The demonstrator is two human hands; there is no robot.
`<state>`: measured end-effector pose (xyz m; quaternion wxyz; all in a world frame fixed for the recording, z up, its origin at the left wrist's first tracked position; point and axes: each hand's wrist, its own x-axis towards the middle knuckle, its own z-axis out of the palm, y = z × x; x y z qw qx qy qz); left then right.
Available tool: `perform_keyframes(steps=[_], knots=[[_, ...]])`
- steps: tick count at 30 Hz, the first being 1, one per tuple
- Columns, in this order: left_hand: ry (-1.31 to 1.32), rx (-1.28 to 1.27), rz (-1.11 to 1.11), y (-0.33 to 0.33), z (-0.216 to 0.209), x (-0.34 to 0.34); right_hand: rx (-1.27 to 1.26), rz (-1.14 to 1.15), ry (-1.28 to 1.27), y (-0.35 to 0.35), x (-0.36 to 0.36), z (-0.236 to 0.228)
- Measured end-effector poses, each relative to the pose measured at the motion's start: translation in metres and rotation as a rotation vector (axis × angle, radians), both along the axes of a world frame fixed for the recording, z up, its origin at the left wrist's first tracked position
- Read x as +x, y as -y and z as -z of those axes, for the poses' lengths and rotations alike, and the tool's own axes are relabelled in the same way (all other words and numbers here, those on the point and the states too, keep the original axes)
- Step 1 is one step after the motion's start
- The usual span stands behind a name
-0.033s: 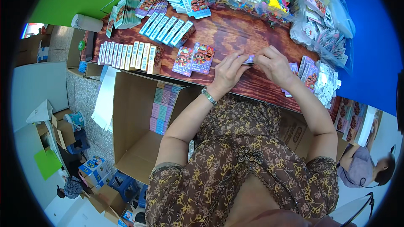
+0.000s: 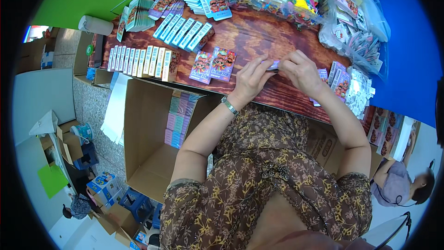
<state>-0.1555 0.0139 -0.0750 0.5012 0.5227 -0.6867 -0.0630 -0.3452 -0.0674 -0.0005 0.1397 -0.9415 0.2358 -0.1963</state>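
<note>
Nothing has moved that I can see; left hand point(image 2: 250, 79) and right hand point(image 2: 302, 72) keep their fingers pinched on a purple piece point(image 2: 275, 64) (mostly hidden) over the desk point(image 2: 259, 40).

bright, even light | soft sheen on tabletop point(image 2: 259, 39) | fisheye-bent edges | black corners

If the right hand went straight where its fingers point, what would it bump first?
Probably the small purple item between the hands, then the left hand; exactly how they line up in depth is hard to tell.
</note>
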Motion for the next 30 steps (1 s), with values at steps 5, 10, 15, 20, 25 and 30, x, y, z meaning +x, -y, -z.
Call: perform_keyframes(steps=[5,10,15,20,25,30], knots=[[-0.02,0.01,-0.009,0.0,0.001,-0.002,-0.005,0.074,0.002,-0.012,0.001,0.01],[-0.035,0.058,-0.013,-0.004,0.001,-0.006,-0.02,0.062,0.213,-0.017,-0.009,0.029],[-0.11,0.051,-0.008,0.0,0.001,-0.005,0.241,0.093,0.281,-0.018,-0.014,0.039],[-0.196,0.054,0.032,0.008,0.004,-0.006,0.211,0.195,0.386,-0.023,-0.008,0.055],[-0.229,0.131,0.084,0.003,0.005,-0.001,0.643,0.268,0.385,-0.022,-0.01,0.035],[-0.166,0.151,-0.045,-0.009,0.003,-0.019,0.471,0.174,0.34,-0.013,-0.013,0.032]])
